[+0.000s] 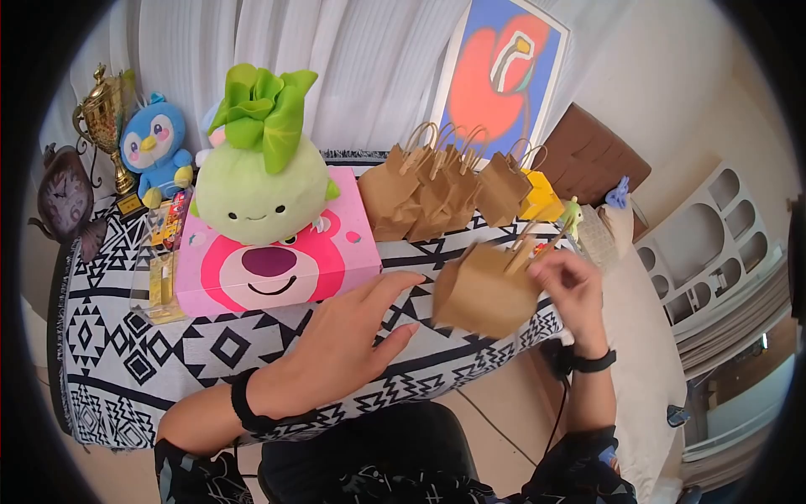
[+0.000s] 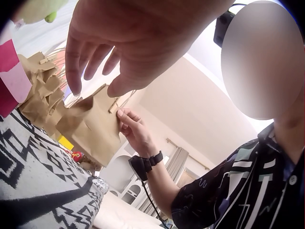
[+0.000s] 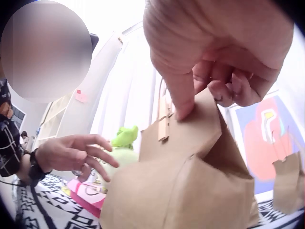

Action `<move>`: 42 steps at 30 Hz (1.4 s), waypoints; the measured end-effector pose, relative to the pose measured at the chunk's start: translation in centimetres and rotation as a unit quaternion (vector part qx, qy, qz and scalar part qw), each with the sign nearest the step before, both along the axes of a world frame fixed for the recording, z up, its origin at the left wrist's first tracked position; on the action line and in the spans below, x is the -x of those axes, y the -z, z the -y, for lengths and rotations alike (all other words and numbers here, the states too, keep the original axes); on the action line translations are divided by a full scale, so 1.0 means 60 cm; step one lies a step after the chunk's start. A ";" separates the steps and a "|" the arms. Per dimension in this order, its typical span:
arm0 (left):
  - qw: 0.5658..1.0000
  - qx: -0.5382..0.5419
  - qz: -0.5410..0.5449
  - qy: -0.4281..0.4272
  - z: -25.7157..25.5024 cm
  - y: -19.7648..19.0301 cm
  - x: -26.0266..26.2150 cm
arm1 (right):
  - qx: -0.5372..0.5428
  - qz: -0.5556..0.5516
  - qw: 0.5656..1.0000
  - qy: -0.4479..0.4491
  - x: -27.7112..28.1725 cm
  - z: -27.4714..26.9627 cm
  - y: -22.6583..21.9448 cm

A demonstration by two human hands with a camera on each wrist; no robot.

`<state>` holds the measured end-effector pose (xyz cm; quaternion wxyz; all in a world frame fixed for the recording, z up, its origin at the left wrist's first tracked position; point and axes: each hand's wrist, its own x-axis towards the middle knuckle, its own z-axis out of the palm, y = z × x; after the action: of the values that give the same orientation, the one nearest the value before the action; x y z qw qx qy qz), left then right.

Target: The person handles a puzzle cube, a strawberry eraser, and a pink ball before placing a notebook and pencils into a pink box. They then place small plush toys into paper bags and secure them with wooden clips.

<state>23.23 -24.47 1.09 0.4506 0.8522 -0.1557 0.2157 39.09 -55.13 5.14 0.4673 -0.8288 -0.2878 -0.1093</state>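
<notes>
My right hand (image 1: 572, 296) pinches the top edge of a small brown paper bag (image 1: 487, 290) between thumb and fingers, close to its twisted handle and a wooden clothespin (image 3: 163, 119). The bag is tilted over the front right of the cloth-covered table. To its left, my left hand (image 1: 348, 340) reaches toward it with fingers spread and nothing in them, a gap between fingertips and paper. Both wrists wear black bands. In the right wrist view the bag's folded side (image 3: 228, 152) shows, and the left hand (image 3: 71, 155) stands beyond it.
Several brown paper bags (image 1: 420, 193) stand behind, beside a yellow box (image 1: 541, 197). A green radish-like plush (image 1: 260, 193) sits on a pink bear-face box (image 1: 277, 281). A blue plush (image 1: 156, 151), gold trophy (image 1: 102, 126) and clock (image 1: 65, 197) stand left. A black chair (image 1: 369, 454) is in front.
</notes>
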 end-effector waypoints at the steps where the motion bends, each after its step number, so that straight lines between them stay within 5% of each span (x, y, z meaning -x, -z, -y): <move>1: 1.000 0.002 0.003 0.000 -0.001 -0.001 0.001 | -0.012 -0.011 0.998 0.054 -0.013 0.002 -0.014; 4: 1.000 -0.012 -0.004 0.007 -0.003 0.000 0.002 | -0.025 0.039 0.993 0.112 -0.088 0.010 -0.036; 6: 0.999 -0.035 0.007 0.013 -0.002 0.008 0.000 | 0.015 0.202 0.959 0.197 -0.144 0.007 -0.036; 10: 0.999 -0.022 -0.016 0.024 -0.002 -0.009 0.008 | 0.018 0.259 0.938 0.229 -0.234 -0.030 -0.022; 15: 0.999 -0.012 -0.025 0.037 -0.002 -0.006 0.005 | 0.054 0.242 0.943 0.220 -0.308 -0.094 0.039; 17: 0.999 -0.016 -0.021 0.038 -0.002 -0.004 0.004 | 0.004 -0.019 0.989 0.148 -0.314 -0.113 0.051; 18: 0.999 -0.018 -0.017 0.034 -0.003 -0.004 0.004 | 0.003 -0.018 0.989 0.148 -0.325 -0.112 0.056; 20: 0.999 -0.020 -0.018 0.036 -0.004 -0.004 0.004 | 0.076 0.229 0.924 0.295 -0.339 -0.112 0.060; 22: 0.999 -0.022 -0.019 0.039 -0.005 -0.003 0.004 | 0.067 0.241 0.919 0.304 -0.351 -0.096 0.068; 24: 0.999 -0.020 -0.023 0.043 -0.006 -0.003 0.002 | 0.185 0.325 0.860 0.348 -0.391 -0.069 0.101; 27: 0.998 -0.025 -0.024 0.048 -0.007 0.001 -0.001 | 0.214 0.263 0.893 0.297 -0.447 -0.025 0.140; 30: 0.998 -0.036 0.003 0.050 -0.008 0.000 0.000 | 0.226 0.148 0.920 0.285 -0.425 0.002 0.117; 36: 0.996 -0.070 0.019 0.047 -0.018 -0.001 -0.001 | 0.144 0.275 0.921 0.237 -0.251 0.070 0.037; 42: 0.996 -0.080 0.015 -0.039 -0.027 -0.008 -0.005 | 0.175 0.159 0.971 -0.012 0.004 0.050 -0.019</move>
<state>23.54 -22.86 1.55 0.3700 0.8875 -0.1459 0.2327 38.84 -58.14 6.31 0.2642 -0.8662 -0.3832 -0.1819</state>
